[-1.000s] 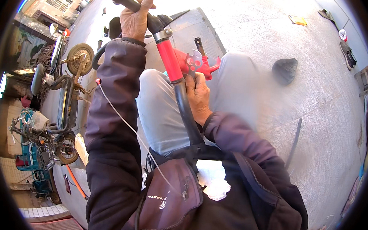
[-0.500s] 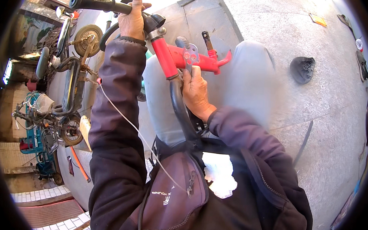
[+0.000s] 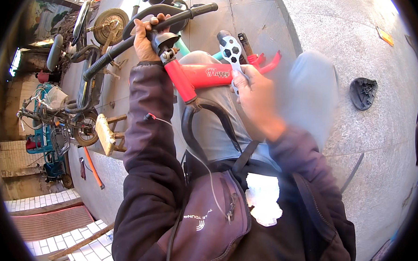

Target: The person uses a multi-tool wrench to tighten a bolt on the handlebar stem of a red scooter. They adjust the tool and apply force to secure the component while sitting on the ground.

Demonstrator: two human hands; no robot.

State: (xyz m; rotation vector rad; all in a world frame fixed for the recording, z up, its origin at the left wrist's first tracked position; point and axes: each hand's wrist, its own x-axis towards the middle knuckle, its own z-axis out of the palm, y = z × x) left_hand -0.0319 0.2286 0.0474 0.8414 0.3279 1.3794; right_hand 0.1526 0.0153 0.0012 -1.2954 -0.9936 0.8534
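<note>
A small red bike frame (image 3: 199,77) lies across my lap, with a black fork (image 3: 188,122) pointing toward my waist. My left hand (image 3: 146,44) is closed around the middle of the black handlebar (image 3: 110,56), by the stem clamp at the top of the frame's head tube. The bar runs slantwise, both ends in view. In my right hand (image 3: 262,101), slightly blurred, is a flat silver multi-hole wrench (image 3: 231,51) with hexagonal openings. Its head stands above the frame's tube, near the black seat post (image 3: 244,40); whether it touches anything I cannot tell.
On the floor to the right lie a black cloth-like item (image 3: 363,94) and an orange packet (image 3: 384,36). A wooden stool (image 3: 105,134) stands left of my left arm. Parked bikes and a teal cart (image 3: 43,144) line the left side. An orange tube (image 3: 93,167) lies there too.
The handlebar and fork have turned, so both bar ends and both fork legs now show. My right hand has moved right, and the wrench has tilted with its holed face showing.
</note>
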